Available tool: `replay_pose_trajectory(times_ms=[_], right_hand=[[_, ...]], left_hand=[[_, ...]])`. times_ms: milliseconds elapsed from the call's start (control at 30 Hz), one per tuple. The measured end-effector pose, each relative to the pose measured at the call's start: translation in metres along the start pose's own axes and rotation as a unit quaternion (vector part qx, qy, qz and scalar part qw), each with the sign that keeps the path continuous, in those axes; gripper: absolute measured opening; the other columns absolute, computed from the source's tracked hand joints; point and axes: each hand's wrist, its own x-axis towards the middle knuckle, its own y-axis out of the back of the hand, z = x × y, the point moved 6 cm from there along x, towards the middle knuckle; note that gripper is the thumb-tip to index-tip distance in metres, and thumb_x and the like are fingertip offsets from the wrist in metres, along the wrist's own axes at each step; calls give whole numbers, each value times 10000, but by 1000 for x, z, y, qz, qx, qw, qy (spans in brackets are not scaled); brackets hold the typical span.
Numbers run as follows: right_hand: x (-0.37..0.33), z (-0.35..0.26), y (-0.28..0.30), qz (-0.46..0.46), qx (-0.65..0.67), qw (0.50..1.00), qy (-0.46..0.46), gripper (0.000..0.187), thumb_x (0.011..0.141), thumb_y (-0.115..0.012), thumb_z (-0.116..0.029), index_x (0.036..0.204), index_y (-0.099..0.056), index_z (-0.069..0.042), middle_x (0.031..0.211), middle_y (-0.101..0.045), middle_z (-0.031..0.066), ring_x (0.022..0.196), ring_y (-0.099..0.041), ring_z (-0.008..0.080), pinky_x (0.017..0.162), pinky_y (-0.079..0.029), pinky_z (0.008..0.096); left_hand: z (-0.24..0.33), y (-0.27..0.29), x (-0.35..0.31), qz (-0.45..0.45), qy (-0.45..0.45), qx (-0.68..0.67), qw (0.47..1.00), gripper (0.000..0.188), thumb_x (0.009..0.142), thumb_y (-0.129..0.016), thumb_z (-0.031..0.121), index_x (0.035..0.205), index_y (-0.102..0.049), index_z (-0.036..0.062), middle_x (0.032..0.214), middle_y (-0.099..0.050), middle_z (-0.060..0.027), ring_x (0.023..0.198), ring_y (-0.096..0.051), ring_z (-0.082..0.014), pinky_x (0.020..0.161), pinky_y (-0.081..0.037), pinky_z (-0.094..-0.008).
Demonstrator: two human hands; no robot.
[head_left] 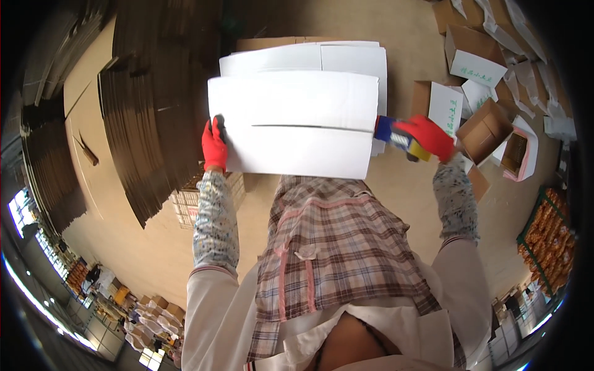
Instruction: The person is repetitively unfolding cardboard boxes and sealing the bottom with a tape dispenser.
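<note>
1. Nearest to me, the wearer's plaid apron [334, 241] hangs below the work, its ties pink; patterned sleeve covers [215, 219] run up both forearms.
2. The left hand [215, 148], in a red glove with dark fingertips, lies against the left edge of a white carton [291, 102]; whether its fingers close around that edge, I can't tell.
3. The right hand [431, 137], gloved in red too and a little blurred, has its fingers wrapped around a blue-and-yellow tool [396, 135], seemingly a tape dispenser, right by the carton's right edge.
4. That carton sits in front of the wearer between the two hands, a dark seam [309, 128] running across its face from near the middle toward the right.
5. Just beyond it, partly covered, is more white cardboard [272, 60].
6. Over to the left stand tall stacks of flattened brown cardboard [133, 136].
7. On the right, open cartons [486, 131] lie jumbled on the floor [396, 28].
8. Farther off, at the lower right, orange goods [550, 232] are piled beside a green frame.
</note>
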Motion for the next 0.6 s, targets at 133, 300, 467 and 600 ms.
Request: replay_pose_trajectory(times_ms=[133, 300, 467, 600], right_hand=[[-28, 31, -64, 124, 312, 749, -571, 505, 861, -547, -415, 1130, -531, 13, 855, -628, 207, 782, -605, 344, 720, -474, 403], [-2, 23, -111, 271, 76, 758, -589, 450, 867, -528, -396, 1028, -567, 22, 898, -623, 236, 845, -607, 375, 711, -459, 441], [-87, 27, -209, 273, 371, 594, -660, 499, 898, -482, -466, 971, -589, 16, 713, -622, 141, 652, -614, 269, 621, -493, 372], [-170, -36, -270, 282, 619, 271, -681, 530, 850, -537, -546, 896, -601, -21, 662, -601, 100, 531, -586, 209, 501, -504, 345]], left_hand=[[-6, -2, 6, -68, -63, -62, 994, 475, 965, -447, 339, 1240, -492, -46, 1215, -556, -185, 1132, -522, -262, 977, -377, -327], [-57, -7, 13, -220, 149, -352, 898, 643, 935, -359, 536, 1346, -409, 45, 1308, -497, -105, 1173, -490, -232, 977, -390, -308], [-77, -66, -15, -269, 309, -477, 778, 495, 969, -388, 369, 1338, -412, 41, 1277, -511, -117, 1140, -507, -227, 944, -439, -346], [-17, -179, -59, -486, 291, -486, 665, 410, 954, -454, 229, 1297, -452, 4, 1289, -497, -158, 1150, -504, -247, 957, -430, -375]])
